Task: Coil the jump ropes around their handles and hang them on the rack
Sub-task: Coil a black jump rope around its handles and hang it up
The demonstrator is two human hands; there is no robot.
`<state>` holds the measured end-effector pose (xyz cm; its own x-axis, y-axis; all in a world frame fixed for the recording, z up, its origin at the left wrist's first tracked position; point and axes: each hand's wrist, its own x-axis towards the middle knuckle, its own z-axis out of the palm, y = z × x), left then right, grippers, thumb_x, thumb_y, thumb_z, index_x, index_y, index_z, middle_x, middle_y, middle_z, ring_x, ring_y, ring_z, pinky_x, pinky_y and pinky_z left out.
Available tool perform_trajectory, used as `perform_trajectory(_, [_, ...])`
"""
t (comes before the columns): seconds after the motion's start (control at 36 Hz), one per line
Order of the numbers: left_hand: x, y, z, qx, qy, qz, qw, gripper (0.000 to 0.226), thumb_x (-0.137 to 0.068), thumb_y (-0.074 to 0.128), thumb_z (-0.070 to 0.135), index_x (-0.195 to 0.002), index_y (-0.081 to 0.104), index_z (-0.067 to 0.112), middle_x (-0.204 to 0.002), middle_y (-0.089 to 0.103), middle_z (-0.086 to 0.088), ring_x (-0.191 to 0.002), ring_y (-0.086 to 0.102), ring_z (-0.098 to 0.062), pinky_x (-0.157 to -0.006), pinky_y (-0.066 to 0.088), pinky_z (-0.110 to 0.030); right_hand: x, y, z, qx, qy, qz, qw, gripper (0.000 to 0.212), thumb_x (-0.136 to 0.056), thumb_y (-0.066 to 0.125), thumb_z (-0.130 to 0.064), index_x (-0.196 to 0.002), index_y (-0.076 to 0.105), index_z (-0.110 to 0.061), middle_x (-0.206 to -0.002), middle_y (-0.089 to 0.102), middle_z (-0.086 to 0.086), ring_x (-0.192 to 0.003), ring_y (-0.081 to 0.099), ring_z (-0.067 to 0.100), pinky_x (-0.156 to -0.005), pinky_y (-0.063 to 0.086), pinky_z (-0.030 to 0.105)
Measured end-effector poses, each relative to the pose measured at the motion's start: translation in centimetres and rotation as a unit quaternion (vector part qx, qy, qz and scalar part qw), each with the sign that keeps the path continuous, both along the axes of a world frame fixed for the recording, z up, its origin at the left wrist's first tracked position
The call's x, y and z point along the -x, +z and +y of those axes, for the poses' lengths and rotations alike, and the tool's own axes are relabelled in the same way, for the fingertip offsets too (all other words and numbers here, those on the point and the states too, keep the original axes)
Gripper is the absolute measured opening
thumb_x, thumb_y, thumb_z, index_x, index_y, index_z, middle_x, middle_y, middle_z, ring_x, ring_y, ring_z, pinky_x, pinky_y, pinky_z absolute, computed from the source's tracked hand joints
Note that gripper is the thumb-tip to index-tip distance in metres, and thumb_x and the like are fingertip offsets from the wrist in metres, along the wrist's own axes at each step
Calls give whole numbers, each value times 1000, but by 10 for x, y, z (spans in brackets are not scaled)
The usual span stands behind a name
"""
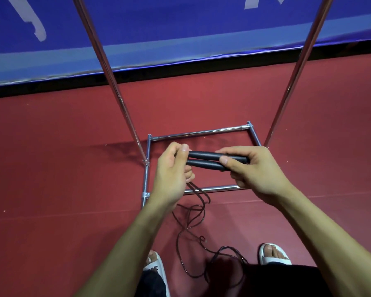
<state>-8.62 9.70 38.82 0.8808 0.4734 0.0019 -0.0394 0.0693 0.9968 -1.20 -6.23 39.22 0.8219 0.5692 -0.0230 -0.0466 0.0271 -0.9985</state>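
Matte red floor (51, 168), cylindrical black handles (204, 155)

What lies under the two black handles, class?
The rack's chrome base frame on the red floor, with the black rope trailing down. The left hand hides where rope meets handles.

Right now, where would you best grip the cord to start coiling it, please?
Probably just under the left hand, coming from the left: the cord leaves the handles there and hangs free; lower down it lies looped on the floor.
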Motion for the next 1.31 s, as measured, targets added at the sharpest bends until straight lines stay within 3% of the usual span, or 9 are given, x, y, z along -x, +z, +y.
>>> perform_trajectory(0.19, [1, -1, -7, 19, -33, 11, 999, 23, -104, 41, 17, -83, 50, 10, -54, 24, 7, -47, 22, -9, -50, 22, -28, -3, 0, -4, -33, -52, 0, 998, 6, -88, 65, 2, -86, 69, -1, -52, 42, -2, -43, 31, 11, -42, 24, 21])
perform_trajectory(0.67, [1, 9, -12, 18, 43, -41, 998, 31, -99, 44, 30, -71, 35, 19, -60, 17, 8, -48, 15, -9, -55, 14, -39, 3, 13, 10, -70, -85, 18, 994, 11, -89, 63, 4, -79, 63, -2, -53, 40, -2, -43, 28, 10, -45, 20, 21])
perform_trajectory(0.78, [-7, 22, -15, 5, 64, -28, 998, 30, -105, 41, 21, -75, 37, 15, -57, 18, 6, -47, 18, -9, -50, 17, -31, 7, 22, 19, -124, -160, 62, 977, 20, -99, 55, -17, -84, 61, -5, -75, 42, 14, -45, 30, 9, -40, 27, 20])
perform_trajectory(0.89, [-14, 38, -11, 0, 80, -37, 996, 32, -104, 41, 21, -73, 37, 16, -49, 22, 15, -45, 20, -8, -45, 22, -26, 16, 19, 25, -210, -223, 154, 939, 37, -97, 45, -55, -119, 52, -25, -106, 55, 0, -67, 54, 12, -58, 42, 24])
perform_trajectory(1.0, [-12, 42, -11, -16, 89, -65, 994, 32, -104, 42, 20, -72, 37, 17, -55, 20, 8, -48, 20, -11, -48, 21, -31, 42, 3, 33, -9, -90, -19, 996, 54, -79, 60, -52, -115, 54, -12, -95, 69, -18, -81, 61, -2, -73, 44, 18])
perform_trajectory(1.08, [-7, 46, -13, -50, 119, -63, 990, 30, -103, 43, 18, -73, 41, 15, -54, 26, 8, -46, 26, -10, -46, 27, -30, 56, -1, 42, 65, 10, -53, 996, 33, -92, 61, -36, -107, 61, -6, -79, 68, 4, -75, 61, 13, -72, 46, 32])
perform_trajectory(1.14, [-4, 45, -5, -74, 144, -66, 985, 30, -103, 44, 17, -73, 42, 15, -53, 29, 8, -45, 30, -9, -46, 30, -31, 54, 2, 42, 86, -20, -57, 994, 7, -93, 64, -21, -95, 63, -15, -60, 59, -3, -57, 53, 14, -64, 49, 34])
perform_trajectory(1.22, [3, 40, 11, -208, 171, -47, 962, 27, -99, 47, 29, -73, 46, 21, -53, 41, 11, -51, 45, -14, -56, 47, -42, 46, 16, 35, 233, -50, -253, 938, 9, -89, 69, -28, -81, 65, -25, -54, 49, -14, -60, 47, 12, -61, 41, 25])
perform_trajectory(1.31, [9, 34, 12, -259, 150, -22, 954, 27, -99, 48, 29, -73, 47, 23, -54, 45, 9, -52, 52, -15, -65, 52, -51, 42, 36, 27, 262, -55, -413, 870, 18, -88, 69, -36, -75, 65, -24, -61, 55, -7, -70, 56, 25, -67, 47, 36])
